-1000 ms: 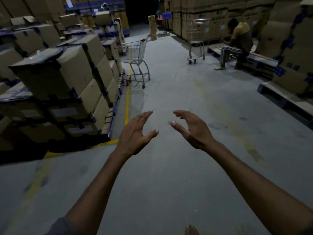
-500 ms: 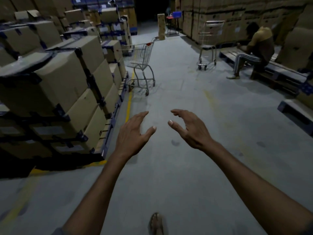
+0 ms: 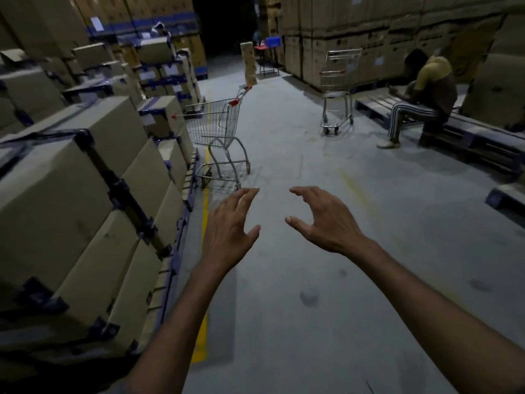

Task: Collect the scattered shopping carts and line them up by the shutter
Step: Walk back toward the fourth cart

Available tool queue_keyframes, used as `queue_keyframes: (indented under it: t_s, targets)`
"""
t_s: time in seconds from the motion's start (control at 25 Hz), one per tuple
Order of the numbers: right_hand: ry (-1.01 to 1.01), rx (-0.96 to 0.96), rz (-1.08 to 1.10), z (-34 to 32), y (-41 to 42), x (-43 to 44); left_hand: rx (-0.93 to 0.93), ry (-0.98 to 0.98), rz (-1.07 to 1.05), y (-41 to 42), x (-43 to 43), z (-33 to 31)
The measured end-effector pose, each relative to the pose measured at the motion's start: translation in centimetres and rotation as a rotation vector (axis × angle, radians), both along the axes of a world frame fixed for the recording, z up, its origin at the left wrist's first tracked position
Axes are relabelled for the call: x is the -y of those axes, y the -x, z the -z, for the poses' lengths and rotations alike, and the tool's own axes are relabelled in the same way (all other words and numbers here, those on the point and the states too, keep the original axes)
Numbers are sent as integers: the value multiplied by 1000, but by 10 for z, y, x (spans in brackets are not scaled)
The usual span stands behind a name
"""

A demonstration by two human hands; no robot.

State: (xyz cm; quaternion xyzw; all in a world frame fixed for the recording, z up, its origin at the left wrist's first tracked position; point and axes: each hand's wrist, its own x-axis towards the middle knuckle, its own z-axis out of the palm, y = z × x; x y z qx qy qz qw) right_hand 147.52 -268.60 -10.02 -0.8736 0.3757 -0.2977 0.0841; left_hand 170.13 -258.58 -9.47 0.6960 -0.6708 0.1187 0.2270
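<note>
Head view: both bare forearms stretched forward at mid-frame, hands side by side with a gap between them, over grey concrete floor (image 3: 312,308). Left hand (image 3: 230,226) is back-up, fingers spread and only slightly bent, thumb out to the right, gripping nothing. Right hand (image 3: 321,220) is turned inward, fingers curved in a loose claw, thumb pointing at the left hand, also gripping nothing. No contact with anything on either side. Nearer shopping cart (image 3: 218,129): wire basket, upright on its wheels, straight ahead just past the left fingertips in frame but clearly farther down the aisle, apart from both hands. It sits by the yellow floor line (image 3: 203,308), just beside the stacked cartons (image 3: 71,180) on pallets along the left. Red handle piece (image 3: 233,102) is at the basket's upper right end, on the side away from the carton stack. Second shopping cart (image 3: 339,81): farther back and to the right, upright, close against the carton wall (image 3: 355,29), well apart from the first cart and from the right hand. A seated person (image 3: 426,95) is on a low wooden pallet (image 3: 468,135) just right of that cart, bent forward. At the far end of the aisle a tall narrow carton (image 3: 249,64) stands upright, with a blue crate (image 3: 272,41) on a stand near it. Lighting is dim; far background is too dark to read.
</note>
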Motion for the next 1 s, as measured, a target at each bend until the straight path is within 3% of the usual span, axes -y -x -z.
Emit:
queue_keyframes:
  t_s: [0.28, 0.48, 0.76, 1.0]
  targets:
    - [46, -44, -22, 23, -84, 225, 0, 44, -80, -75, 222, 21]
    - [21, -67, -79, 13, -136, 400, -111, 58, -145, -115, 386, 21]
    - [-84, 64, -123, 2, -215, 601, -307, 100, -199, -181, 582, 10]
    - [-72, 59, -126, 13, -302, 781, -357, 101, -190, -262, 771, 30]
